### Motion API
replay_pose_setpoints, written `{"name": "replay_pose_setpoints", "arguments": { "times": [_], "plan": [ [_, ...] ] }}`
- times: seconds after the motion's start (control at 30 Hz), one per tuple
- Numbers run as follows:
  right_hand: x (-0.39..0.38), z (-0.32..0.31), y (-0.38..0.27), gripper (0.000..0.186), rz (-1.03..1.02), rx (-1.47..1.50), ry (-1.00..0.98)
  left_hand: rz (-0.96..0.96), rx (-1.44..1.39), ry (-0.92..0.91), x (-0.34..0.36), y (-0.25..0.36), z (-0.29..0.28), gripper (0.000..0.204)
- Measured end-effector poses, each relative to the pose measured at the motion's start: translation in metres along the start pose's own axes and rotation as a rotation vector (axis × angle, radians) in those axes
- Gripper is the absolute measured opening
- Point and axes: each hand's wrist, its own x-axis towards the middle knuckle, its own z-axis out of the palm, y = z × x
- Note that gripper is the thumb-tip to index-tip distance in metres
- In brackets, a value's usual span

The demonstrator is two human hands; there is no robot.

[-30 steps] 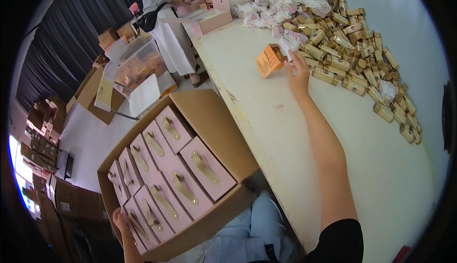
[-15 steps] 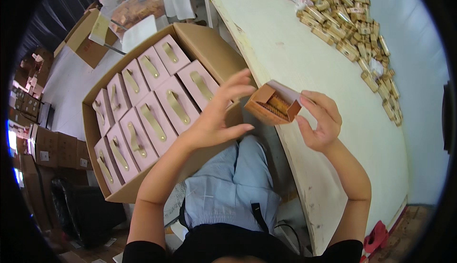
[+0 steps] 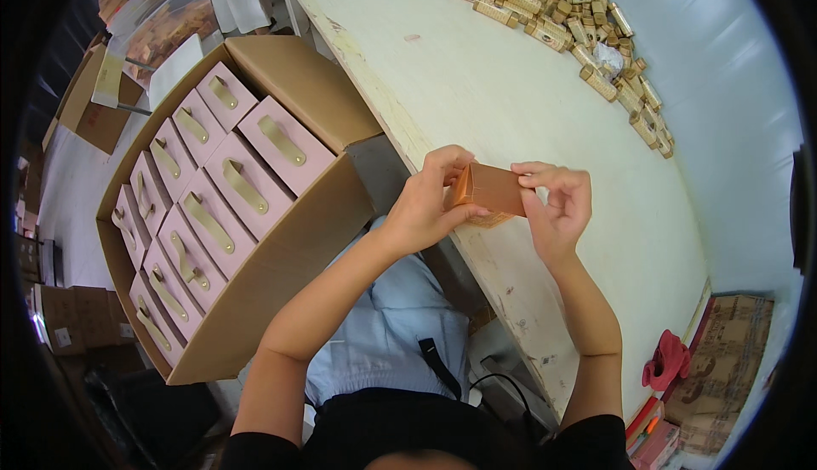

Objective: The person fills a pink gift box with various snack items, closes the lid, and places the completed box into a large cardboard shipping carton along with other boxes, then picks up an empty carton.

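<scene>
A small copper-brown carton [image 3: 495, 188] is held up over the near edge of the white table, its smooth flap facing me. My left hand [image 3: 432, 196] grips its left side, thumb below and fingers above. With fingers and thumb closed at the right end of the flap, my right hand [image 3: 557, 202] holds the other side. The flap hides what is inside the carton. To the left, a large cardboard box [image 3: 281, 296] holds several pale pink boxes [image 3: 285, 145] with gold strap handles, standing in rows.
The white table [image 3: 442, 70] runs along my right. Many gold tube-like pieces [image 3: 553, 23] are heaped at its far side against the pale wall. A clear plastic bin [image 3: 170, 23] stands at the back left. A red cloth-like item [image 3: 666, 359] lies at the lower right.
My left hand has closed on the carton, which it was apart from before. The carton's open end, which showed ridged brownish contents, is now covered by the flap. The view has shifted right.
</scene>
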Motion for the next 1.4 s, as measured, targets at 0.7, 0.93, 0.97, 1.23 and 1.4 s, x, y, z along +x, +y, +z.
{"name": "replay_pose_setpoints", "arguments": {
  "times": [0.7,0.93,0.97,1.23,1.4],
  "plan": [
    [0.017,0.0,-0.011,0.018,0.079,-0.38,-0.124,-0.134,-0.262,-0.305,0.012,0.011,-0.014,0.059],
    [0.02,0.001,-0.02,0.013,0.113,-0.322,-0.115,-0.198,-0.248,-0.29,0.012,0.015,-0.012,0.062],
    [0.021,0.001,-0.021,0.013,0.105,-0.33,-0.113,-0.201,-0.249,-0.291,0.013,0.016,-0.011,0.062],
    [0.025,0.001,-0.029,0.016,0.075,-0.425,-0.201,-0.229,-0.197,-0.321,0.011,0.019,-0.014,0.065],
    [0.024,-0.002,-0.019,0.017,0.024,-0.28,-0.225,-0.201,-0.293,-0.313,0.006,0.011,-0.008,0.064]
  ]
}}
